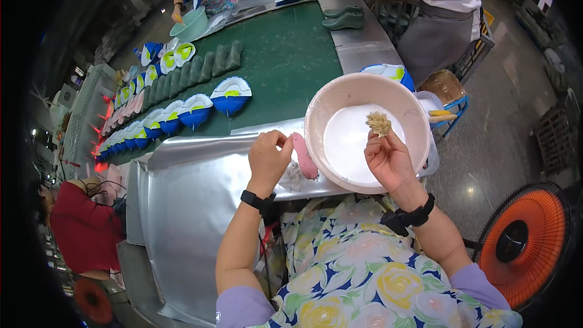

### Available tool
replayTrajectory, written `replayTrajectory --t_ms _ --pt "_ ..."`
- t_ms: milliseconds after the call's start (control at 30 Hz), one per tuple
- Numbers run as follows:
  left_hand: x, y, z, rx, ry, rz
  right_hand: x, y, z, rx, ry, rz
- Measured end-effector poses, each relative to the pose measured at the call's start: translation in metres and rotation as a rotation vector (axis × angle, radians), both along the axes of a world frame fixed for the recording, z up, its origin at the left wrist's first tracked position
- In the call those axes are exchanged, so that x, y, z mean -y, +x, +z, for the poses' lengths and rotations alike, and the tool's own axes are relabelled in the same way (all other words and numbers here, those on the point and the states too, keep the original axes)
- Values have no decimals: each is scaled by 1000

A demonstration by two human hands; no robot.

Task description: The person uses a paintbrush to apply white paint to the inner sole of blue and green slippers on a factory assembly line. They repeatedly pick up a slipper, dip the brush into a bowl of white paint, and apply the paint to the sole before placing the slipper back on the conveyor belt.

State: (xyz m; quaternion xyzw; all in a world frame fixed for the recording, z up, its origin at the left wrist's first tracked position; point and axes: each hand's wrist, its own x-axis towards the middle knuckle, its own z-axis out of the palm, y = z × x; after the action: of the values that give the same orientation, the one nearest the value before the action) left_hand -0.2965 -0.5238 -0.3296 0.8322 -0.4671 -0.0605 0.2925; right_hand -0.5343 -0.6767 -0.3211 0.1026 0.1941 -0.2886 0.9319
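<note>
My right hand (388, 159) is raised over a wide pale pink basin (316, 115) with white liquid (349, 146) in it. Its fingers pinch a small brush (378, 124) with frayed tan bristles pointing up; a handle does not show. Left of the basin, my left hand (269, 157) has thumb and forefinger closed at the upper end of a pink sole-shaped piece (305, 159). That piece leans near the basin's outer wall, above the metal tabletop (194, 176). A crumpled greyish scrap (291, 177) lies just below it.
A green conveyor belt (273, 54) carries rows of blue-and-white shoe uppers (231, 94) and dark green shoe lasts (221, 61). Two people (446, 0) work across the belt, another in red (85, 225) at left. An orange fan (516, 243) stands at my right.
</note>
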Motion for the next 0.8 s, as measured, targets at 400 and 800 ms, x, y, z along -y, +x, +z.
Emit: replayTrajectory --t_ms 400,800 --pt "24 -78 85 -35 -585 -270 -3 1 -6 -172 -478 -68" --pt "35 -90 85 38 -577 -365 -2 0 -6 -181 -530 -42"
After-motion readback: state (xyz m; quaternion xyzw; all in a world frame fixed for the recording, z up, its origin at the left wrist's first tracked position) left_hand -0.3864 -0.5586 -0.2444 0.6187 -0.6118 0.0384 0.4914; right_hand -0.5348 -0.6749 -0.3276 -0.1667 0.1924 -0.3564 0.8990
